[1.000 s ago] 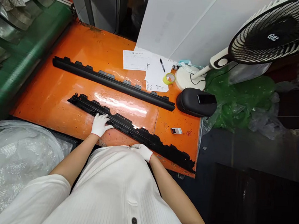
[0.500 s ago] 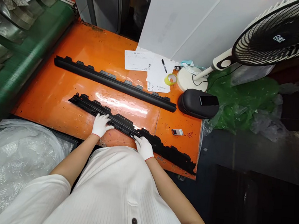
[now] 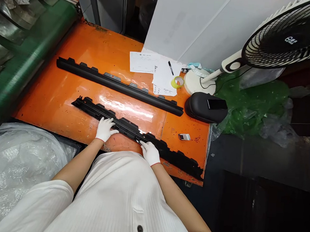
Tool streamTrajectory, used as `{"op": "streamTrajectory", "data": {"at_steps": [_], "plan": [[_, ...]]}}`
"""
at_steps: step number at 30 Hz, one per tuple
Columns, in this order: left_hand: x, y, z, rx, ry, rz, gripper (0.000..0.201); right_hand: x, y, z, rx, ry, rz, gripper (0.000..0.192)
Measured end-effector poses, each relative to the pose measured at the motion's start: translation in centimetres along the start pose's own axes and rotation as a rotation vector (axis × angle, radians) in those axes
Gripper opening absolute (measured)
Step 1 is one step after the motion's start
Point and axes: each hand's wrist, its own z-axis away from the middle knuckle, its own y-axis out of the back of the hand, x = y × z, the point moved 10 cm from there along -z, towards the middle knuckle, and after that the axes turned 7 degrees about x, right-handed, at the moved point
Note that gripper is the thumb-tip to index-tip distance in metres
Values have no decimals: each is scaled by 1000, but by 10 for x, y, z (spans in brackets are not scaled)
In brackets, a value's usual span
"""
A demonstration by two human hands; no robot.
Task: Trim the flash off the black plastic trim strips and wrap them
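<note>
My left hand (image 3: 105,129), in a white glove, lies on the near side of a long black plastic trim strip (image 3: 129,127). Its fingers are stretched out over the strip, with the thumb spread to the right. Also gloved, my right hand (image 3: 150,153) is closed at the strip's near edge around a small tool with a pale, pointed tip (image 3: 138,141); most of the tool is hidden by the fingers. The tip touches or nearly touches the strip. Farther back lies a second black trim strip (image 3: 114,86), smooth side toward me.
On the orange table (image 3: 96,41) are papers (image 3: 144,63), a marker (image 3: 170,68), a tape roll (image 3: 177,82), a black case (image 3: 195,106) with a phone (image 3: 216,104), and a small white item (image 3: 184,136). A fan (image 3: 203,79) stands at right, a green conveyor (image 3: 42,55) at left.
Both hands and both strips stay almost where they were. The tool tip at my right hand shows slightly differently. The view has shifted very little.
</note>
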Motion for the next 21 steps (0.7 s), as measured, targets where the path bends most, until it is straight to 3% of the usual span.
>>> {"op": "streamTrajectory", "data": {"at_steps": [10,18,21], "plan": [[-4,0,-1,9,-2,12,46,31,37,4,156,-160,-111,46],[-12,-2,-2,8,-6,81,45,3,-11,-23,107,-321,-177,37],[-15,-2,-4,-2,-16,93,45,1,-18,-31,122,-395,-190,37]]}}
